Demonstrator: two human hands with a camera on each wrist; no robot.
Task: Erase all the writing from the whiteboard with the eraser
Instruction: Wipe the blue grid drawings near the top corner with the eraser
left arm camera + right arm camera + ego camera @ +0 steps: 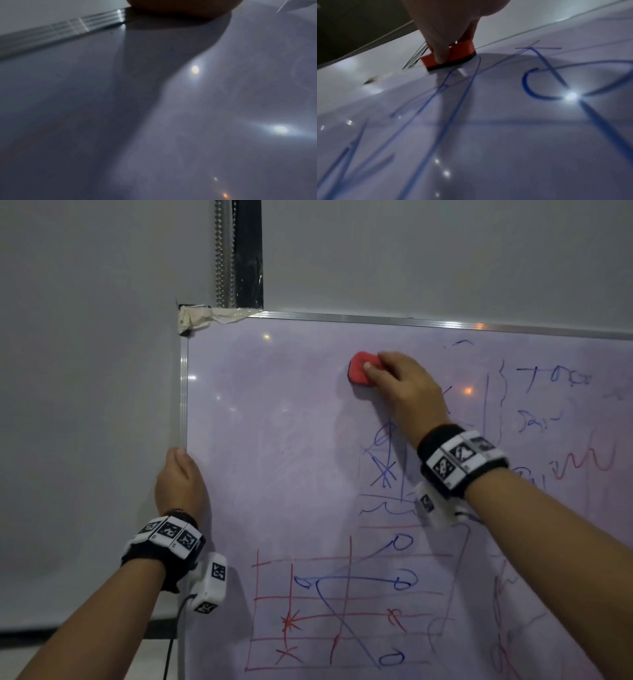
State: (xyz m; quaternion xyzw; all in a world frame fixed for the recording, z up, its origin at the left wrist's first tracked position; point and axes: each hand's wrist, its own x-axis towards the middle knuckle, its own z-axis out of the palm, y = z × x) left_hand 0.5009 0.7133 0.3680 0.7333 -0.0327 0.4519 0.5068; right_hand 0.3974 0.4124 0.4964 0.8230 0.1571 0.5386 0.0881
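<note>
The person's right hand (400, 385) is holding a small red block eraser with a dark felt underside (363, 370) flat against the white, metal-framed whiteboard (274, 440), in the upper middle of the board. Its grip is closing round the eraser: the thumb is lying across the red top in the head view, and in the right wrist view a finger (441, 54) is pressing down the near side of the eraser (462, 51), whose felt is meeting the board (488, 135).

The left hand (180, 484) is sitting at the board's left frame edge, thumb on the front of the frame and fingers reaching behind it out of sight, so whether that grip is really clasping the frame cannot be told. The left wrist view is showing only a dim edge of the hand (180, 8) above the glossy board (223, 108).

Left of the eraser the board is looking wiped and smeary. Below it, blue crosses and loops (385, 460) are remaining, and lower down a red grid crossed with blue lines and circles (342, 604). To the right, blue scribbled words (551, 378) and red squiggles (589, 460) are showing. Crumpled beige tape (202, 318) is covering the board's top left corner.
</note>
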